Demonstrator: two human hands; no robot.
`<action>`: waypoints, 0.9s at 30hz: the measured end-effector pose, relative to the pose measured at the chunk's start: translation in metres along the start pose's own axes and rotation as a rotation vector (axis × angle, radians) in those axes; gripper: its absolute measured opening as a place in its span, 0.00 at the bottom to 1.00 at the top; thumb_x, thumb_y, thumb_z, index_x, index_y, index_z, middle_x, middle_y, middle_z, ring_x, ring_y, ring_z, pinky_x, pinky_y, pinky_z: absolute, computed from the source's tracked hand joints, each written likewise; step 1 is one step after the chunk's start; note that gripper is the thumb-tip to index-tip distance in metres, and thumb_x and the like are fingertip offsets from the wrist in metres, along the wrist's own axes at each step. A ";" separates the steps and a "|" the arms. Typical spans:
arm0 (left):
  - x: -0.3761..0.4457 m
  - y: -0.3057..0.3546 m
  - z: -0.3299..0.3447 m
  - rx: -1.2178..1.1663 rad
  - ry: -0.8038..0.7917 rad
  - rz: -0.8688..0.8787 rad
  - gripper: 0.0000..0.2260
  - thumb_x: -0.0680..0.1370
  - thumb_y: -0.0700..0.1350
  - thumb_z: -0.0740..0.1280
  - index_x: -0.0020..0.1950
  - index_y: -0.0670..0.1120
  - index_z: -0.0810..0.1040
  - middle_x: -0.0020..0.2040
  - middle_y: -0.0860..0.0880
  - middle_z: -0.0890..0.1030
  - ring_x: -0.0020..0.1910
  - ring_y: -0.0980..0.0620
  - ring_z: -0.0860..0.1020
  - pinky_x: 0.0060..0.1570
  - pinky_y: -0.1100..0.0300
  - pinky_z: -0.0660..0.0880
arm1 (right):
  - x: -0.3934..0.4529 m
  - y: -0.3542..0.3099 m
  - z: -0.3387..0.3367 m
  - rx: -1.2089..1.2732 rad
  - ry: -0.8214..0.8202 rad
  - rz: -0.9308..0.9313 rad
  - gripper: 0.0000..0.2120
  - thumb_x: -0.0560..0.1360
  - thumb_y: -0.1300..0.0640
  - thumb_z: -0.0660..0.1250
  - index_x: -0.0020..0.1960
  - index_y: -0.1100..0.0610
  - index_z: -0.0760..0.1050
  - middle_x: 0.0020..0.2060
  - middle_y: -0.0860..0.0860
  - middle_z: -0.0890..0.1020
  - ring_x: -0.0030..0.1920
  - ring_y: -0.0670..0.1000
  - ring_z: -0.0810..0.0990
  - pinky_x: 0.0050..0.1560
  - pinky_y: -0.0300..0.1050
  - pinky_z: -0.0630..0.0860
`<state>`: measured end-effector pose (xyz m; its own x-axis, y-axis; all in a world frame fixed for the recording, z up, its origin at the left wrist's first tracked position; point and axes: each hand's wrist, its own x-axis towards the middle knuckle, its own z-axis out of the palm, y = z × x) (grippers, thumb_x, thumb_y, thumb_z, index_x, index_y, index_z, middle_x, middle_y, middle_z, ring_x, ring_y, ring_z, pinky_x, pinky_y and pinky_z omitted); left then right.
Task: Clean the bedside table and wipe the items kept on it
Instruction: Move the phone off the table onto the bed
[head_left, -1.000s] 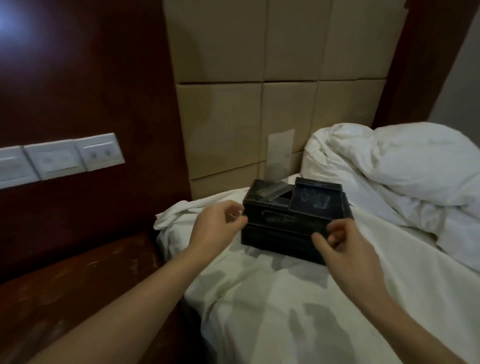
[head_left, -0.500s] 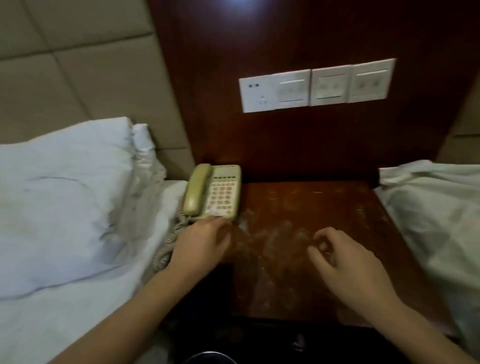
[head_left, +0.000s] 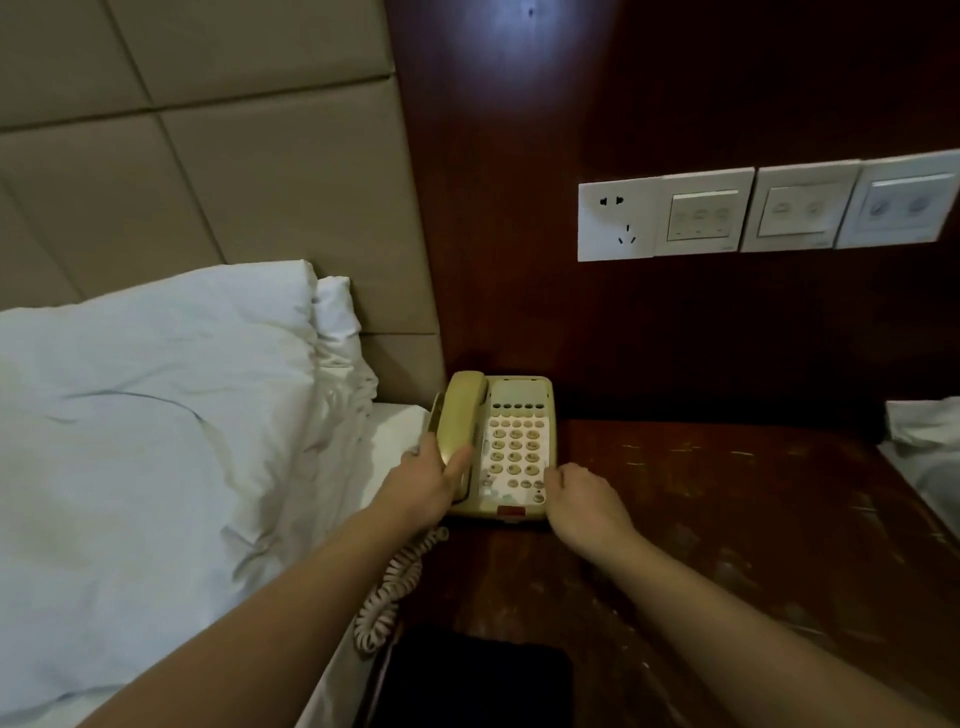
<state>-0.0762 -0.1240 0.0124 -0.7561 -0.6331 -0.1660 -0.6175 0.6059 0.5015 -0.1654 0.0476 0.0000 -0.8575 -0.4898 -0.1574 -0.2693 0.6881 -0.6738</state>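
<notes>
A cream desk telephone (head_left: 511, 441) sits at the back left corner of the dusty dark wooden bedside table (head_left: 727, 509). Its handset (head_left: 460, 410) lies in the cradle on the phone's left side. My left hand (head_left: 426, 480) grips the phone's left side, thumb lying on the lower part of the handset. My right hand (head_left: 584, 496) holds the phone's lower right corner with curled fingers. The coiled cord (head_left: 392, 587) hangs off the table's left edge.
A white pillow and bedding (head_left: 156, 441) lie on the bed to the left. Socket and switch plates (head_left: 769, 210) are on the wooden wall panel behind. More white bedding (head_left: 924, 447) shows at the right edge. A dark object (head_left: 478, 680) sits below the table's front.
The view swung from the black box on the right bed to the bedside table. Both hands left the box and moved onto the telephone, now holding its two sides.
</notes>
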 end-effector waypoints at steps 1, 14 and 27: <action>0.000 0.001 0.000 -0.036 0.006 0.010 0.31 0.83 0.65 0.54 0.80 0.49 0.57 0.71 0.38 0.73 0.65 0.37 0.76 0.65 0.48 0.72 | 0.005 0.001 0.002 0.068 -0.004 0.049 0.20 0.84 0.46 0.49 0.54 0.57 0.74 0.46 0.51 0.80 0.44 0.50 0.79 0.41 0.45 0.75; 0.008 0.014 -0.021 -0.487 -0.095 -0.276 0.45 0.66 0.63 0.79 0.73 0.37 0.70 0.64 0.41 0.77 0.57 0.43 0.77 0.47 0.53 0.77 | 0.006 0.009 0.006 0.684 -0.039 0.230 0.18 0.84 0.52 0.54 0.72 0.52 0.70 0.61 0.50 0.80 0.59 0.51 0.79 0.59 0.52 0.79; -0.003 0.009 -0.015 -0.739 -0.058 -0.264 0.38 0.65 0.61 0.80 0.65 0.37 0.78 0.55 0.43 0.85 0.54 0.45 0.84 0.61 0.50 0.80 | -0.014 0.003 0.011 0.924 -0.040 0.201 0.21 0.85 0.58 0.55 0.77 0.53 0.62 0.58 0.53 0.79 0.40 0.46 0.74 0.36 0.38 0.72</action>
<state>-0.0761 -0.1239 0.0302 -0.6270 -0.6732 -0.3919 -0.4893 -0.0511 0.8706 -0.1494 0.0508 -0.0075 -0.8297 -0.4384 -0.3456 0.3501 0.0736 -0.9338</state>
